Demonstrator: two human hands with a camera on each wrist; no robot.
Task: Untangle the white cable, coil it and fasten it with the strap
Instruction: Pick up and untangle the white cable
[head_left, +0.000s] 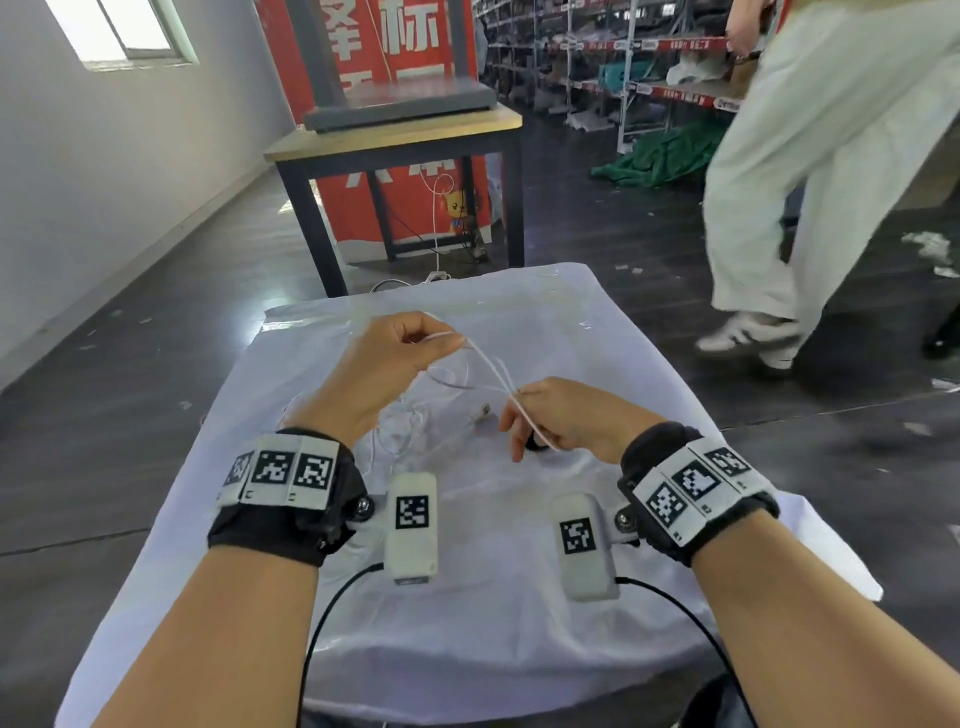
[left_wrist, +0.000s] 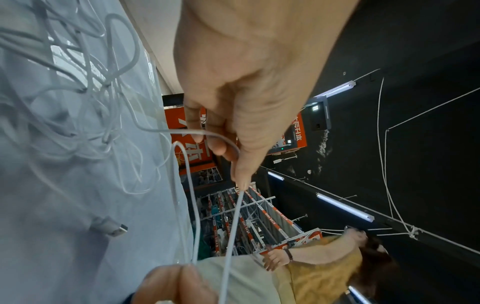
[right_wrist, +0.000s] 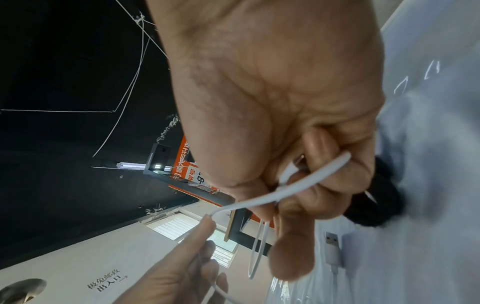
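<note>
A thin white cable (head_left: 491, 366) stretches taut between my two hands above the white-clothed table (head_left: 467, 613). My left hand (head_left: 436, 338), raised at the far side, pinches it between thumb and fingers (left_wrist: 241, 164). Nearer and to the right, my right hand (head_left: 519, 410) has its fingers (right_wrist: 306, 207) curled round a doubled length of the cable (right_wrist: 314, 178). The rest of the cable lies in a loose tangle (left_wrist: 91, 92) on the cloth below my left hand, its USB plug (head_left: 484, 410) (right_wrist: 333, 250) beside it. A black strap (head_left: 535, 444) (right_wrist: 376, 199) lies under my right hand.
A person in pale trousers (head_left: 810, 182) walks past close to the table's right side. A wooden table with black legs (head_left: 395, 135) stands beyond the far edge, before a red banner. Shelving (head_left: 623, 62) fills the back right.
</note>
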